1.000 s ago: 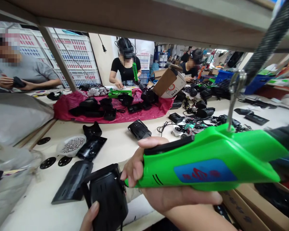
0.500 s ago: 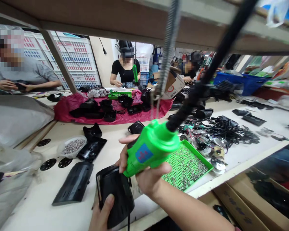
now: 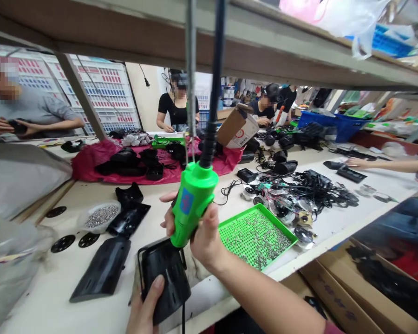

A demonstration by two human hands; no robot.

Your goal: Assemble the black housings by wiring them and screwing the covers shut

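Housing (image 3: pixel 174 283), clasped at its lower left by left hand (image 3: pixel 144 306); driver (image 3: pixel 192 204) above housing, wrapped firmly within right hand (image 3: pixel 207 239); long axis near upright, lower end at housing's top edge, contact hidden; right hand nearer that edge; tray (image 3: pixel 281 225) right of housing.

We see the white worktop (image 3: pixel 48 290) brightly and evenly lit, its light source out of view, while the shelf underside (image 3: pixel 125 39) is dim. Soft sheen streaks the black housing (image 3: pixel 165 280) and the loose black cover (image 3: pixel 102 269) at left. The label on the green tool (image 3: pixel 198 185) is too blurred to read. Wide-angle distortion stretches both sides; the far background looks soft, and pixel blocks mask the far-left co-worker (image 3: pixel 35 104).
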